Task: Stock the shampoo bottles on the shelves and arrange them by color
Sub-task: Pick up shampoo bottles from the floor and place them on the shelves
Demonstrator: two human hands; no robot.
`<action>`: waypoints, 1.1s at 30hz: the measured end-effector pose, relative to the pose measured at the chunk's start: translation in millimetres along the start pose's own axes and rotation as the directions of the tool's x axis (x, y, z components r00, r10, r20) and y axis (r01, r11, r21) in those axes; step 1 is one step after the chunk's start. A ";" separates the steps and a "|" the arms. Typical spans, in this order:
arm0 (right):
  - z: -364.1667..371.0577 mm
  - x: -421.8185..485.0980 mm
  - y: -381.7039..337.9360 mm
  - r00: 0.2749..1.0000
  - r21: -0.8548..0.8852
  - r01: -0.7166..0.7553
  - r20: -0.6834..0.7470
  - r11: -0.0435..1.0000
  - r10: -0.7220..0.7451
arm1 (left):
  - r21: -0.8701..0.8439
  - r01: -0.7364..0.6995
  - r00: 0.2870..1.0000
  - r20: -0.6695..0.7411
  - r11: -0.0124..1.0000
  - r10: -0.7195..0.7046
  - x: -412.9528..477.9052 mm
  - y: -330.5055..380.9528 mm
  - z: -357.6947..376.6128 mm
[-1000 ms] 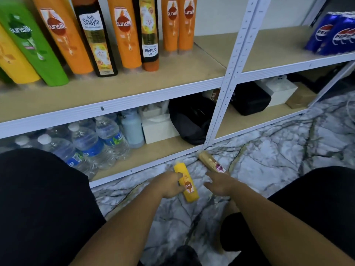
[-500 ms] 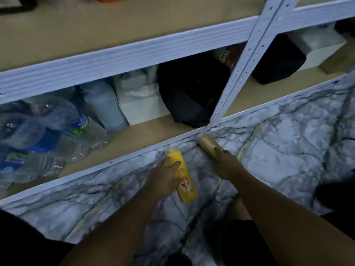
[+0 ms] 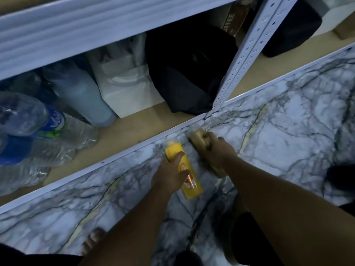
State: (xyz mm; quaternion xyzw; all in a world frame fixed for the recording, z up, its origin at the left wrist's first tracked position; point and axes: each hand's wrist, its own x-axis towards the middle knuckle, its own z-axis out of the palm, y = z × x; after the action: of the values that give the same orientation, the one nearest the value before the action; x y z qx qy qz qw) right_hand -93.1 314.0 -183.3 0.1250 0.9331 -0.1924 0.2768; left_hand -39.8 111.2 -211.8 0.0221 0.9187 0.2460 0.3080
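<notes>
Left hand wraps the yellow shampoo bottle, right hand clamps the gold shampoo bottle, both low mid-frame on the marble floor beside the bottom shelf. Firm mid-body grips and a straight lift should clear its edge.

Both forearms reach forward and down. Left grip curls round yellow plastic bottle; right grip wraps gold plastic bottle.
</notes>
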 end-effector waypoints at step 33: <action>105.9 -77.0 -38.5 0.988 0.101 -0.004 0.155 0.995 -0.011 | -0.419 0.422 0.895 0.051 0.804 -0.444 -63.6 -61.9 7.4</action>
State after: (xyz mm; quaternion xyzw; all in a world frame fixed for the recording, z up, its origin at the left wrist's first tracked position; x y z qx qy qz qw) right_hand 6.2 224.5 -210.5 0.1218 0.8980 -0.2491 0.3417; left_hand 22.8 47.9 -210.4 -0.2607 0.8320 0.3612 0.3306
